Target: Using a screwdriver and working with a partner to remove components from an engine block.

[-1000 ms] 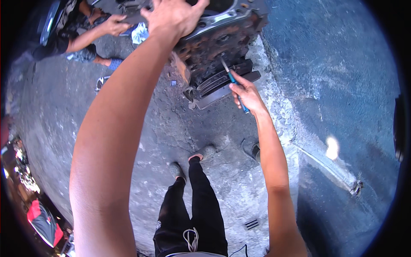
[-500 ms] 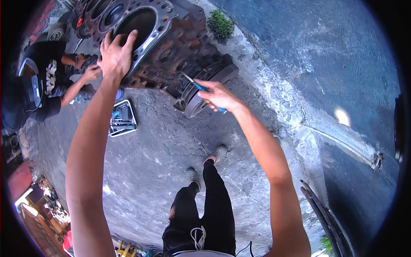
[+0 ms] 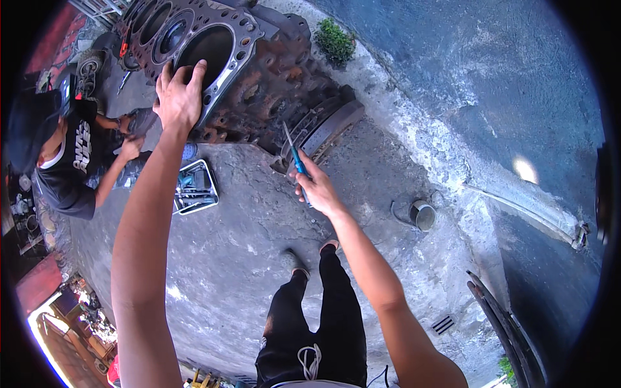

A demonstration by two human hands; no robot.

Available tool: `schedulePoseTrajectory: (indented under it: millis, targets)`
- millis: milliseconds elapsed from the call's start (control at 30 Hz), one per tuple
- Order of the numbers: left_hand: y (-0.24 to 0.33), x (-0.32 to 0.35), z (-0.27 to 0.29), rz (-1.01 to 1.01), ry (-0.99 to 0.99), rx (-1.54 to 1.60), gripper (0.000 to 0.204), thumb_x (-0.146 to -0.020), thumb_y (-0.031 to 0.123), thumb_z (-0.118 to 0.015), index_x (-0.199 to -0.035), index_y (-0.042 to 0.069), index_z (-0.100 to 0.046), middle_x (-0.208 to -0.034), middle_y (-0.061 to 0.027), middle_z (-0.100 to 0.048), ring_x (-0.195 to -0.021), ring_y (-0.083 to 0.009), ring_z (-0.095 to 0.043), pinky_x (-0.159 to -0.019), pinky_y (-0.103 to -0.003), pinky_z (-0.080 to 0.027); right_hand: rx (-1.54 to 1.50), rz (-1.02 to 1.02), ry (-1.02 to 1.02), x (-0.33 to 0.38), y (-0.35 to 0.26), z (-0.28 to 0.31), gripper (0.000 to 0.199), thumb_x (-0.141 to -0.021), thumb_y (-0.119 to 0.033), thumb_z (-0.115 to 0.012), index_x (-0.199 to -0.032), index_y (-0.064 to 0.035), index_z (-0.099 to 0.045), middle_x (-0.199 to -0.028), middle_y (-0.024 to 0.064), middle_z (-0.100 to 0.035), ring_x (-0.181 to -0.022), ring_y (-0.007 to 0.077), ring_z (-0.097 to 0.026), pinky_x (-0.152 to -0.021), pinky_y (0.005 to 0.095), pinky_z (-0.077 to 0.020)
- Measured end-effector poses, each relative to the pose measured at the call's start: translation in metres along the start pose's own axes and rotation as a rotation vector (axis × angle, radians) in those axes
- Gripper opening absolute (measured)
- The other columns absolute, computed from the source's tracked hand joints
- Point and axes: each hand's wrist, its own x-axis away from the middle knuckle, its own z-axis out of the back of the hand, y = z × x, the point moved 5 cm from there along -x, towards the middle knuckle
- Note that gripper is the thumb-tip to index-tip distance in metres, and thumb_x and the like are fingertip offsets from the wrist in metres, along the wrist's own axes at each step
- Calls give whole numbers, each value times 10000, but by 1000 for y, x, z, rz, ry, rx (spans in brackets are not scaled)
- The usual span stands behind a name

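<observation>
Rusty engine block (image 3: pixel 259 84) lies on the concrete floor (image 3: pixel 259 220); left hand (image 3: pixel 178 97), fingers spread, presses its gasket face to steady it while right hand (image 3: pixel 315 184) grips a blue-handled screwdriver (image 3: pixel 294 152) at the block's lower end.

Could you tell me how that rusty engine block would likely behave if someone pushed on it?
The engine block looks like thick, rusted cast metal, so probably very heavy and stiff. It rests broadly on the concrete ground; the left hand pressing its gasketed top would hardly shift or tip it.
</observation>
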Motion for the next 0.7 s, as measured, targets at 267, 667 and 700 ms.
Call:
schedulePoseTrajectory:
  millis: [267, 667, 700]
  targets:
    - [1, -1, 9, 3, -11, 0, 687, -906, 699, -409, -1303, 188, -641, -1599, -143, -281, -1494, -317, -197, -1121, -671, -176, -8, 211, 438, -15, -6, -72, 486, -975, -93, -564, -1450, -120, -468, -1019, 134, -697, -746, 207, -684, -681, 354, -561]
    - [4, -2, 6, -21, -58, -38, 721, -928, 680, -351, -1312, 136, -628, -1609, -153, -228, -1493, -334, -163, -1108, -712, -178, 430, 155, 849, -13, -30, -117, 527, -888, -26, -544, -1411, -77, -502, -1227, 279, -613, -1091, 454, -606, -938, 521, -497]
    - [9, -1, 4, -51, -71, -23, 721, -928, 680, -351, -1312, 136, -628, -1609, -153, -228, -1493, -334, -163, -1108, -712, -178, 454, 189, 894, -15, -27, -120, 527, -887, -30, -550, -1410, -84, -505, -1184, 283, -628, -1056, 458, -620, -915, 517, -508]
